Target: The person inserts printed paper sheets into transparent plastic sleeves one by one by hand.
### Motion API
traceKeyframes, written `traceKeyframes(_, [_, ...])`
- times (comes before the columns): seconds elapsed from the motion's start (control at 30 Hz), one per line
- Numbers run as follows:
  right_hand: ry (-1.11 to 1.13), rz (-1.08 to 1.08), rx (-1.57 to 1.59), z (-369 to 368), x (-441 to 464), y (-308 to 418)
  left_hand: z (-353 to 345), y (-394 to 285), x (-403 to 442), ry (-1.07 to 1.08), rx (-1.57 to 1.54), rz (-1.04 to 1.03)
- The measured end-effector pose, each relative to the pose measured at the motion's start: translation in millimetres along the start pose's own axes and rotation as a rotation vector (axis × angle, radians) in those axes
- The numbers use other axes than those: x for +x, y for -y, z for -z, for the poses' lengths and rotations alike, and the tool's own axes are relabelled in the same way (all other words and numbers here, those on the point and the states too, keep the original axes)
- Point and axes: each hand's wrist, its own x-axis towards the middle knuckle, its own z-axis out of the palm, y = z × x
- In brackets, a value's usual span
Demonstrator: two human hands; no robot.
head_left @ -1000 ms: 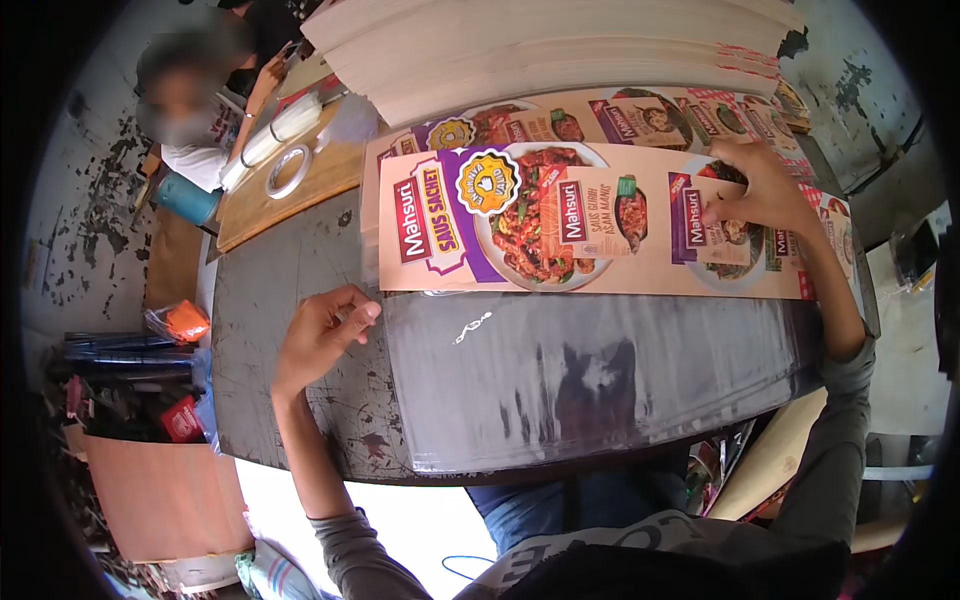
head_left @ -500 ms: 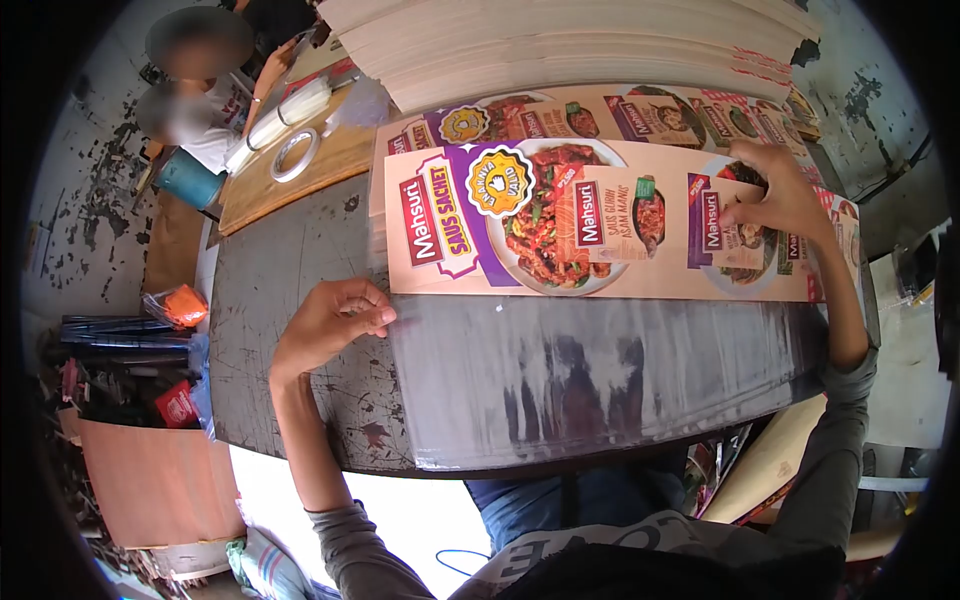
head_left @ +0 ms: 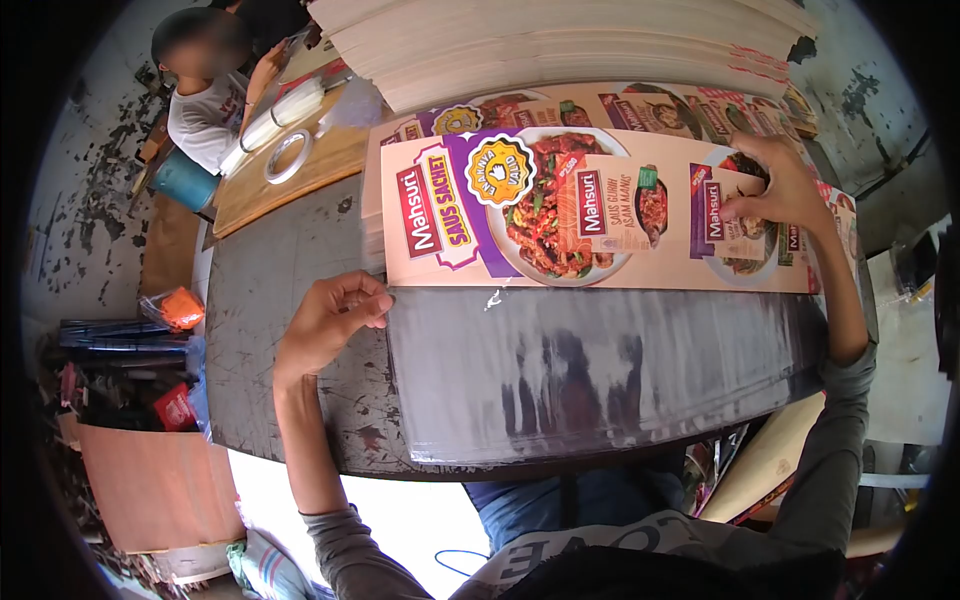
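Note:
A peach printed card (head_left: 660, 270) with food pictures and "Mahsuri" lettering lies across a clear plastic sleeve (head_left: 470, 370) on the dark table. My right hand (head_left: 785, 190) grips the card near its right end, thumb on the printed face and fingers over the far edge. At the sleeve's upper left corner, just below the card's left end, my left hand (head_left: 330, 325) is closed, thumb and fingertips pinching the sleeve's edge. How far the card reaches into the sleeve I cannot tell. Behind it lie more printed cards (head_left: 560, 105) of the same kind.
A tall stack of pale boards (head_left: 560, 45) rises at the back. Left of it, a wooden board (head_left: 330, 175) carries a tape roll (head_left: 289, 157) and a bundle of white strips (head_left: 275, 125). Another person (head_left: 205, 115) is beyond. The scratched table (head_left: 270, 300) curves at its front edge.
The card and sleeve sit very slightly higher and further left in view. Both hands keep nearly the same grip and place. The person at the back left has shifted.

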Motion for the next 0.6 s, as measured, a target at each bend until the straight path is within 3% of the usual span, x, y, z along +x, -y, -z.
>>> traceKeyframes(0.6, [0.102,0.137,-0.092,-4.7,-3.3,-9.9,1.3,1.8,1.7,0.045,-0.014,0.002])
